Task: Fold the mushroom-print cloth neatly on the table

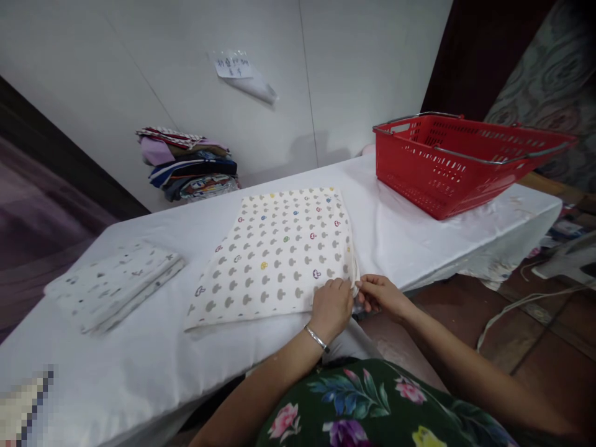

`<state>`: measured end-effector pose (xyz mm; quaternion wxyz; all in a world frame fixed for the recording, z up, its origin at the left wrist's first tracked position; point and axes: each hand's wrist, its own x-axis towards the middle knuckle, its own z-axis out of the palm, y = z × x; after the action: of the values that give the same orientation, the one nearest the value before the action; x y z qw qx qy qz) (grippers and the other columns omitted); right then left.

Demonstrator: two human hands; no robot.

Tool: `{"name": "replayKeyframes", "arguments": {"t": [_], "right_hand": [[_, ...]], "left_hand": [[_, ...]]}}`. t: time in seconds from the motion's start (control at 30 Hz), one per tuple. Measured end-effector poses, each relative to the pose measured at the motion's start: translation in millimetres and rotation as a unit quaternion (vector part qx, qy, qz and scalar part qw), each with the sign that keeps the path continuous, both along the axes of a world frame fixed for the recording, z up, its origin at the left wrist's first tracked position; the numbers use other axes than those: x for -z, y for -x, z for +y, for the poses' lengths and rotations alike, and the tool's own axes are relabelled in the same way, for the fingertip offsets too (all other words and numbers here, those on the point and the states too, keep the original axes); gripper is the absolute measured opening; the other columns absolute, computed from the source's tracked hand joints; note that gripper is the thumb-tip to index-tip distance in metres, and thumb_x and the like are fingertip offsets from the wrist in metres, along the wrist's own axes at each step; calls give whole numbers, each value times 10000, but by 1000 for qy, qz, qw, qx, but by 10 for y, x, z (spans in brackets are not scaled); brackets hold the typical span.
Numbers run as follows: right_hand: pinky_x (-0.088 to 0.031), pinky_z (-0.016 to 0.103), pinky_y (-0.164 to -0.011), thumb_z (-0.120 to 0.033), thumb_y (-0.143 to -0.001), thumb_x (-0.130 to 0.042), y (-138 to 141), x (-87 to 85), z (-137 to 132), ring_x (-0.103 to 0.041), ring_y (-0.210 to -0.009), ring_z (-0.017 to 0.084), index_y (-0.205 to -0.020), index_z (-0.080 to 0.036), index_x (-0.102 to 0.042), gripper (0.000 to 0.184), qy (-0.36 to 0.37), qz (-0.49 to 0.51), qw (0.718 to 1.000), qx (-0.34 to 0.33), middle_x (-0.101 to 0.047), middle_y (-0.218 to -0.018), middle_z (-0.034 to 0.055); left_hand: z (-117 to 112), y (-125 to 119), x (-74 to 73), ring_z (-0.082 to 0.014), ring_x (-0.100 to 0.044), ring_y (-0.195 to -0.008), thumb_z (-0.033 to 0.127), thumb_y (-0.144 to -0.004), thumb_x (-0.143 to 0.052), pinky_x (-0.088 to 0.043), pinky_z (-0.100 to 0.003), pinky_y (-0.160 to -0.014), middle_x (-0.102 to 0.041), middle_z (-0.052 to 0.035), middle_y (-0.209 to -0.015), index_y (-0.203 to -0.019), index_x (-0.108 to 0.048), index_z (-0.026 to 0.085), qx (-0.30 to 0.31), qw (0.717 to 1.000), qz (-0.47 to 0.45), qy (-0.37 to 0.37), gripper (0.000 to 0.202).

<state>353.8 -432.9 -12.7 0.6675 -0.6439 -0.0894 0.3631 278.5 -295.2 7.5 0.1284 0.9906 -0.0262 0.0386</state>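
A folded white cloth with a mushroom print (284, 248) lies spread on the white-covered table (153, 366) in front of me. At its near right corner, my left hand (333, 304) is closed over the edge, with the fingers bent on the fabric. Just to the right, my right hand (379, 295) pinches the layered edge of the same corner between thumb and fingers. The two hands almost touch there. Some fingertips are hidden by the fabric and by the other hand.
A second folded cloth (121, 285) with small dark marks lies at the left. A red plastic basket (419, 174) with metal handles stands at the back right. Against the wall is a stack of folded clothes (190, 164). A paper note (235, 67) hangs on the wall.
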Motion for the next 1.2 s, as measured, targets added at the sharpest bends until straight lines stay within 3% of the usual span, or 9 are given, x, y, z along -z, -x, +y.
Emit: {"name": "replayKeyframes", "arguments": {"t": [0.27,0.43,0.53,0.67,0.9,1.0,1.2], "right_hand": [[-218,176,-352,-538,-670,-652,2,-6,4,-430,-347,44,-667,-165,-490,407,-6,-13,1000,-6,-557,-515,-46],[-249,188,-379,-504,-638,-695,9,54,11,-435,-365,57,-774,-172,-521,399,-15,-6,1000,-10,-541,-508,-62],[-211,190,-377,-490,-634,-696,28,77,26,-410,-373,58,-789,-178,-536,384,-17,-21,1000,4,-493,-473,-76],[-195,193,-389,-485,-617,-698,46,69,49,-383,-403,60,-753,-189,-532,365,-13,-25,999,21,-475,-477,-75],[-221,197,-387,-466,-640,-660,65,54,36,-361,-386,60,-735,-189,-519,325,15,-40,999,27,-492,-456,-68],[-242,194,-383,-459,-641,-651,80,57,22,-380,-389,64,-737,-193,-511,316,11,-36,998,44,-513,-469,-61],[-302,191,-395,-437,-657,-609,102,105,40,-446,-412,84,-750,-202,-486,281,-3,-35,999,38,-557,-499,-46]], "left_hand": [[2,19,-7,-178,-522,-879,294,-853,-459,-383,-280,-714,-575,-38,-916,-904,-569,211,-19,998,-10,61,148],[112,-63,34,-136,-517,-738,315,-838,-476,-364,-243,-654,-581,-7,-764,-790,-614,198,-50,983,30,176,187],[165,-100,51,-127,-504,-691,347,-828,-480,-359,-236,-630,-584,6,-706,-761,-639,190,-50,969,46,238,232],[183,-129,60,-135,-514,-686,386,-836,-454,-372,-243,-634,-611,3,-693,-787,-663,187,-64,956,72,275,292],[155,-120,49,-140,-544,-744,322,-882,-390,-380,-247,-673,-624,-19,-760,-757,-622,185,-66,972,35,223,298],[117,-66,7,-145,-544,-781,291,-898,-374,-381,-263,-710,-608,-31,-806,-789,-591,188,-68,986,-4,149,264],[-6,11,-49,-186,-535,-850,261,-902,-365,-390,-315,-726,-579,-62,-867,-882,-575,180,-7,1000,2,7,227]]}}
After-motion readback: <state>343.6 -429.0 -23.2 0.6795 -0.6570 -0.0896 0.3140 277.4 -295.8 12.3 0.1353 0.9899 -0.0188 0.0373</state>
